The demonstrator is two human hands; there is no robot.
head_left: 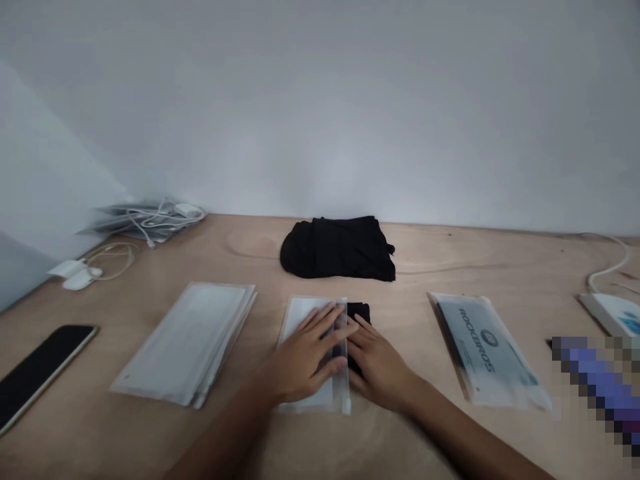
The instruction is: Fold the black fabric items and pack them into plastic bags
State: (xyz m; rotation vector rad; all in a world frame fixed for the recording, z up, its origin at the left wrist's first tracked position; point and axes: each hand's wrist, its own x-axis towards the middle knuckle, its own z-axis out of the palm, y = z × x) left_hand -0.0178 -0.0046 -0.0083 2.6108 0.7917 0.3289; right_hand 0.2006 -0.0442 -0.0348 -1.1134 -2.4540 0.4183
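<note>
My left hand (306,355) lies flat with its fingers stretched out on a translucent zip bag (299,311). The bag's slider edge faces right. Beside that edge, my right hand (379,364) rests with fingers extended on a folded black cloth (361,311). Most of the cloth is hidden under the right hand, and its left part seems to reach the bag's mouth; how far inside it goes I cannot tell. My fingertips nearly meet at the bag's edge. Behind both hands is a larger folded black fabric piece (340,249).
Left of the hands lies a stack of translucent bags (183,340). A filled bag printed ROCKBROS (483,350) is to the right. A phone (43,370) and white cables (160,219) lie at left; a white device (613,313) with a cord and a pixelated patch are at far right.
</note>
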